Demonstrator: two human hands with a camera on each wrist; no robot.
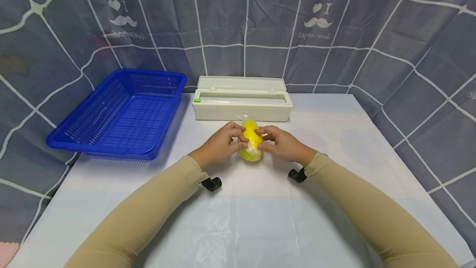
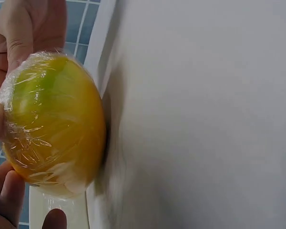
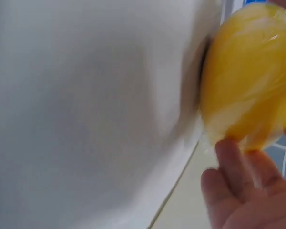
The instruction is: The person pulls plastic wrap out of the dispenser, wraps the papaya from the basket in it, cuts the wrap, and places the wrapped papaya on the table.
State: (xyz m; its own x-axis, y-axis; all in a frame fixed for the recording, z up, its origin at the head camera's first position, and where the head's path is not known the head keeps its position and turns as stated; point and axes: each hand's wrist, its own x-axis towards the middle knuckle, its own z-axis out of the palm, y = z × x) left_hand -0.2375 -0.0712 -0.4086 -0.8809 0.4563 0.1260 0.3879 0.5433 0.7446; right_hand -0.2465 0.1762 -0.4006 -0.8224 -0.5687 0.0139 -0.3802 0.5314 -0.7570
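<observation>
- A yellow fruit (image 1: 252,135), greenish toward six o'clock, is wrapped in clear film (image 2: 32,141).
- It is held by the left hand (image 1: 222,143) at nine, the right hand (image 1: 284,144) at three.

1. And here's the grey fabric (image 1: 223,17), walling in back and both sides, white grid lines (image 1: 247,20) wandering across it!
2. Up top, white moustache prints (image 1: 317,22), hearts (image 1: 317,8) above, lettering (image 1: 314,36) reversed!
3. Below, a pale worktop (image 1: 260,226), light glinting off its near half.
</observation>
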